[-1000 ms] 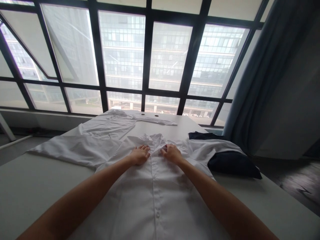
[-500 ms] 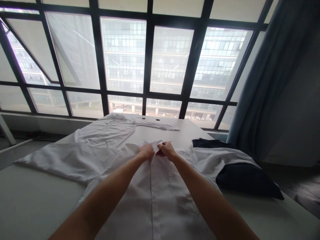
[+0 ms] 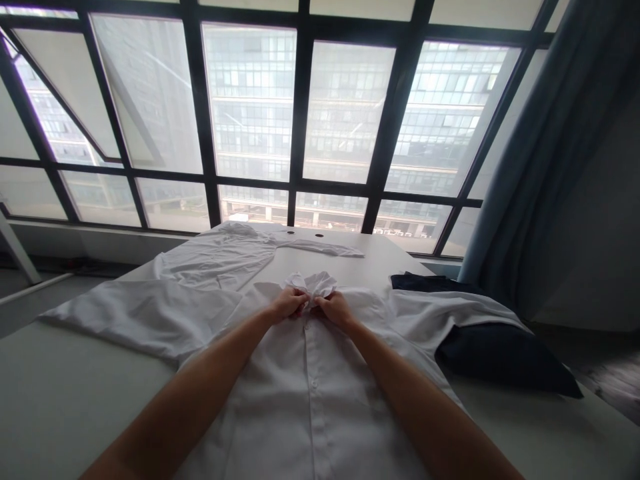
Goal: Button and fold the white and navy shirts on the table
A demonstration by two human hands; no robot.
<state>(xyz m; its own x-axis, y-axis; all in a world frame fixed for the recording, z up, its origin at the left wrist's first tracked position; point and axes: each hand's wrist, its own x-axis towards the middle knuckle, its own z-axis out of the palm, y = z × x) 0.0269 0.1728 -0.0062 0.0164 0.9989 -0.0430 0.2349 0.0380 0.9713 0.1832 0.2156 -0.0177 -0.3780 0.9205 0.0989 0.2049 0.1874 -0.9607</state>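
A white button-up shirt (image 3: 280, 400) lies front side up on the white table, its collar end away from me and its sleeves spread to both sides. My left hand (image 3: 291, 303) pinches the fabric just under the collar (image 3: 320, 283), on the left of the button placket. Close beside it, my right hand (image 3: 334, 308) is closed on the right edge of the same opening. The fingertips of both hands nearly meet. Whether a button sits between them is hidden. Lower down, buttons (image 3: 315, 385) show along the placket.
Another white garment (image 3: 215, 257) lies crumpled at the far left of the table (image 3: 100, 387). Dark navy cloth (image 3: 505, 357) sits at the right, partly under the shirt's sleeve. Behind the table are large windows (image 3: 253, 100) and a blue-grey curtain (image 3: 525, 173).
My right hand has turned and come down beside the left at the collar opening. The collar now stands up more visibly above both hands. The camera view has shifted slightly.
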